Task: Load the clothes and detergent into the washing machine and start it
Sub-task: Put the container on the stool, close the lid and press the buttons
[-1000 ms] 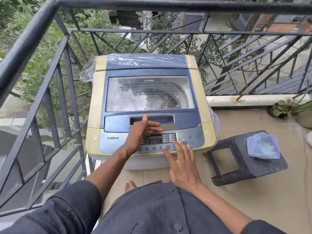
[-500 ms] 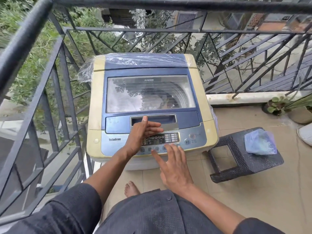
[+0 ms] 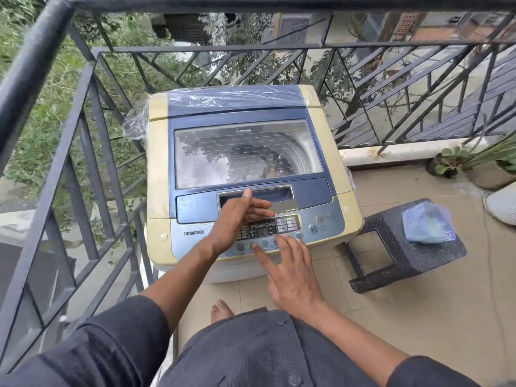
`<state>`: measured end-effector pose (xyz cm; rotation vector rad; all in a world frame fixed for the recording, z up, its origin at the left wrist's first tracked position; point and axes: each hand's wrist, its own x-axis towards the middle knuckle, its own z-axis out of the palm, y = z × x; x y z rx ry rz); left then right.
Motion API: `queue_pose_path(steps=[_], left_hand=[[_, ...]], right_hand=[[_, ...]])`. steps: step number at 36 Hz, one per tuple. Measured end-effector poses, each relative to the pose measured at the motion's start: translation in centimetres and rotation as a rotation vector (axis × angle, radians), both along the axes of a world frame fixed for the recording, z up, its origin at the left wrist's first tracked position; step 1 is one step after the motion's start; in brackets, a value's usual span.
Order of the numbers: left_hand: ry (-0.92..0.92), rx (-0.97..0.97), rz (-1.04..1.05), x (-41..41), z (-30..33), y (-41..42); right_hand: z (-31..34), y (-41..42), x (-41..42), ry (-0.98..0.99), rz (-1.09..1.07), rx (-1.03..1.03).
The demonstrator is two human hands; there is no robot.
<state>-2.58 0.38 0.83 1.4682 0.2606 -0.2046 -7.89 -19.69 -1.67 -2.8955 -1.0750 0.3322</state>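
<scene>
From the head view, the washing machine (image 3: 251,174) stands in the corner of a balcony, against the black metal railing (image 3: 92,152) that runs behind it and along its left side. It is a cream and blue top-loader with its glass lid (image 3: 245,153) closed; through the glass, dark clothes (image 3: 272,164) lie in the drum. Clear plastic film (image 3: 231,96) covers the back edge of the machine.

The left hand (image 3: 237,222) rests over the machine's control panel (image 3: 282,229), just in front of the lid handle recess, with fingers straight and held together, pointing to the right, thumb raised toward the lid; it holds nothing. The right hand (image 3: 290,272) reaches to the front edge of the panel with fingers spread and straight, the fingertips on or just above the row of round buttons (image 3: 264,243); whether one is being pressed cannot be told.

To the right of the machine, on the tiled floor, stands a dark plastic stool (image 3: 405,247) with a blue plastic bag (image 3: 427,223) lying on its seat. Farther right of the machine, potted plants (image 3: 474,163) sit by the balcony's low edge. A bare foot (image 3: 220,311) shows on the floor just in front of the machine.
</scene>
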Motion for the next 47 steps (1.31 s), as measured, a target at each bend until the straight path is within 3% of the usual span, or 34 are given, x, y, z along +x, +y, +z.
queue_pose_path(steps=[11,22,47], left_hand=[[-0.088,0.094,-0.076,-0.1,0.2,0.5],[-0.008,0.008,-0.094,1.0,0.0,0.9],[0.008,0.077,-0.089,1.1,0.1,0.5]], right_hand=[[-0.3,-0.2,0.0,0.001,-0.006,-0.002],[-0.3,-0.5,0.5,0.019,0.005,-0.003],[-0.2,-0.4,0.6,-0.002,0.032,-0.080]])
